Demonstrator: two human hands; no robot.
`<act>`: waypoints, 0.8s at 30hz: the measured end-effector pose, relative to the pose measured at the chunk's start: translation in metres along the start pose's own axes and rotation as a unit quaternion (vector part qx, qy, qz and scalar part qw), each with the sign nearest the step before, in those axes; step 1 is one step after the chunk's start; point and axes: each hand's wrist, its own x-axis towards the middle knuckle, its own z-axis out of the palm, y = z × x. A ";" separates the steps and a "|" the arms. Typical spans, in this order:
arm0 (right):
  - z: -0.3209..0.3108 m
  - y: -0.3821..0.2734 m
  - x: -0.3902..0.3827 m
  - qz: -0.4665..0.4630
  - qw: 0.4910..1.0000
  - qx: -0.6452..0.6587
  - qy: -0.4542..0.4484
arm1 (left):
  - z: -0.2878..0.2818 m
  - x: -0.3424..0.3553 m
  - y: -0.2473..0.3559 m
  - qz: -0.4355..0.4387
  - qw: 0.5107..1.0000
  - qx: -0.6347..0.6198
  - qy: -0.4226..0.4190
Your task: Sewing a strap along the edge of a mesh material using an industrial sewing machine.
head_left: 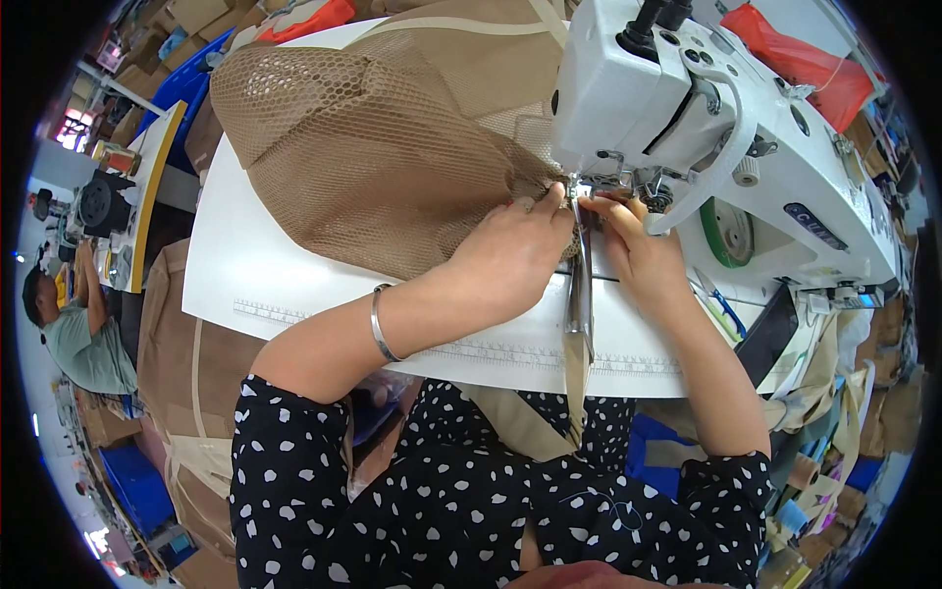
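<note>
My left hand (515, 250), with a silver bracelet (381, 324) on its wrist, presses and pinches the edge of a brown mesh fabric (363, 162) just left of the needle area. The mesh spreads in loose folds over the white table. My right hand (643, 250) is bent in at the right of the presser foot (577, 187); its index finger reaches toward the foot, and what its fingertips grip is hidden. Between my hands runs a long metal binding guide (579, 285). A beige tape (576, 378) comes up into it from my lap.
The white sewing machine (638, 88) rises at the right, with a green-rimmed wheel (728, 233) beneath its arm. Scissors (724, 306) lie right of my arm. More brown fabric (201, 363) hangs at the left. A person (83, 334) works at another table farther left.
</note>
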 end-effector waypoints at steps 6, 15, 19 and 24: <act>0.008 0.004 0.000 0.000 0.998 0.059 0.034 | 0.002 -0.004 -0.002 0.005 0.999 -0.025 0.026; 0.006 0.006 -0.003 -0.012 1.000 0.007 0.013 | -0.026 -0.030 0.014 0.033 0.999 0.012 -0.026; 0.006 0.002 -0.002 0.003 1.000 0.029 0.010 | -0.017 -0.042 0.015 0.112 0.993 0.022 0.034; 0.008 0.006 -0.003 0.016 0.998 0.050 0.017 | -0.014 -0.048 0.019 0.104 0.994 -0.010 0.022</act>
